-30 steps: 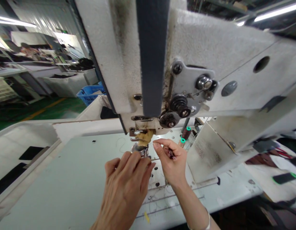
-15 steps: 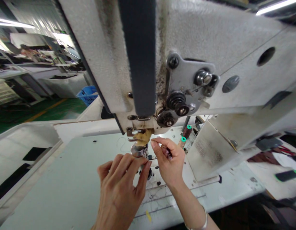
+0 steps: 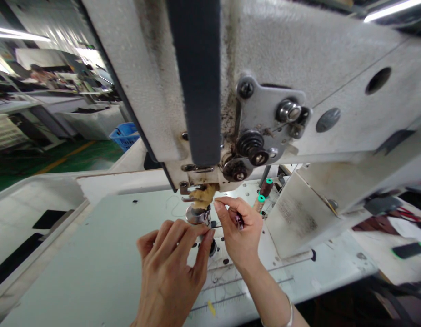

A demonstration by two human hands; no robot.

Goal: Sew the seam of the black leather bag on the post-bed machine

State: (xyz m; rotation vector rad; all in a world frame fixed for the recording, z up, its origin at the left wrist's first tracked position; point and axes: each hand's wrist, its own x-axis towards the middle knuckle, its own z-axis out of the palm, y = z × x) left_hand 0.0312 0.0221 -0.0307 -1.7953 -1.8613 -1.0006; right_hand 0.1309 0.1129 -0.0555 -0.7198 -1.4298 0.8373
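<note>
A white industrial sewing machine head [image 3: 299, 59] fills the upper view, with its tension discs [image 3: 251, 147] on a metal plate. Below it sit the needle and presser-foot area [image 3: 198, 213] and a tan wad [image 3: 202, 195]. My left hand [image 3: 169, 268] is below the needle area, fingertips pinched together close to the foot. My right hand [image 3: 239, 229] is just right of the needle, thumb and forefinger pinched, with a small dark tool tucked in the palm. The thread itself is too thin to make out.
The pale green machine table [image 3: 94, 254] spreads to the left. Thread spools with green caps [image 3: 263, 190] stand behind my right hand. A blue crate [image 3: 127, 134] and white bins lie at the back left. Dark items lie at the right edge [image 3: 408, 249].
The view has tilted up slightly. My left hand has dropped a little lower below the needle area; my right hand stays pinched beside the needle.
</note>
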